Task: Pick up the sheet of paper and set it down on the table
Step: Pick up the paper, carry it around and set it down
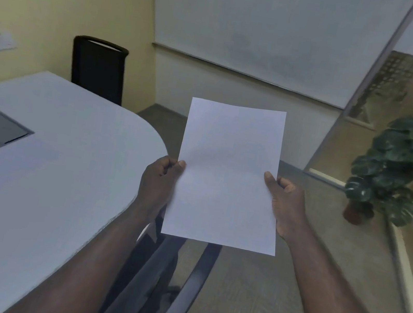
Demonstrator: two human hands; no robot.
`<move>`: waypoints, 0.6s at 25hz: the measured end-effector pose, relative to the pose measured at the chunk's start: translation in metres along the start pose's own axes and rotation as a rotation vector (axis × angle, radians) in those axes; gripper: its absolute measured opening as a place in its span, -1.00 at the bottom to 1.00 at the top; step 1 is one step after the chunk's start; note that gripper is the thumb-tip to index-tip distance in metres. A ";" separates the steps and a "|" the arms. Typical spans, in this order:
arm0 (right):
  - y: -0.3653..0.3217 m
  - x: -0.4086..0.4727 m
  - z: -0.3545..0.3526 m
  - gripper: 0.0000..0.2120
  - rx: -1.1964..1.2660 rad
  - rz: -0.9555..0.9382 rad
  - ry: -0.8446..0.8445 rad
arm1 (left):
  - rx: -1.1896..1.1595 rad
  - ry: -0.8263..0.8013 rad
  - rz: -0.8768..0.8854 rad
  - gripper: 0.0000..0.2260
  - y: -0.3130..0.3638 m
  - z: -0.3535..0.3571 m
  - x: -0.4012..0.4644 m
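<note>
Beyond the rounded end of the table (39, 183), above the floor, the blank sheet of paper (226, 176) is hanging upright in the air. The left hand (158, 184) is pinching its left edge and the right hand (286, 205) its right edge, thumbs lying on the near face, remaining fingers curling behind.

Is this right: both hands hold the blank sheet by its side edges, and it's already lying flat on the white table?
Not quite. The head view shows the left hand and right hand each with a grip on a side edge of the blank sheet, but it is not on the white table. It is held up in the air, to the right of the table's rounded end, over the floor.
</note>
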State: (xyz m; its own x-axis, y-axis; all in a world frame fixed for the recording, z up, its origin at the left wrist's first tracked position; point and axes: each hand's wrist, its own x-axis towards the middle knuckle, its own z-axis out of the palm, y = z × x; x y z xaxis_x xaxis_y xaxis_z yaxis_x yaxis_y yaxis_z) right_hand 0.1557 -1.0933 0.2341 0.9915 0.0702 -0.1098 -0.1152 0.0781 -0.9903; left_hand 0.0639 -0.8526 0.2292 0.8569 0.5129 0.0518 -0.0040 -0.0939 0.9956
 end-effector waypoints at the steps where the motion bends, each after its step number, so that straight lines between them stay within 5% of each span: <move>1: 0.001 0.011 0.011 -0.83 0.000 0.003 -0.036 | -0.003 0.027 -0.008 -0.78 -0.002 -0.006 0.007; 15: 0.019 0.124 0.163 -0.84 -0.049 0.049 -0.663 | 0.113 0.602 -0.120 -0.81 -0.025 -0.073 0.024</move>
State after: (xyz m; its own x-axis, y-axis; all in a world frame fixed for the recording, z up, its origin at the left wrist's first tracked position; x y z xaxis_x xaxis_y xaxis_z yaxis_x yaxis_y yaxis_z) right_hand 0.2664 -0.9214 0.2157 0.7358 0.6707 -0.0943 -0.1407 0.0152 -0.9899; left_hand 0.0473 -0.7754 0.2112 0.4074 0.9132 0.0081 0.1568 -0.0786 0.9845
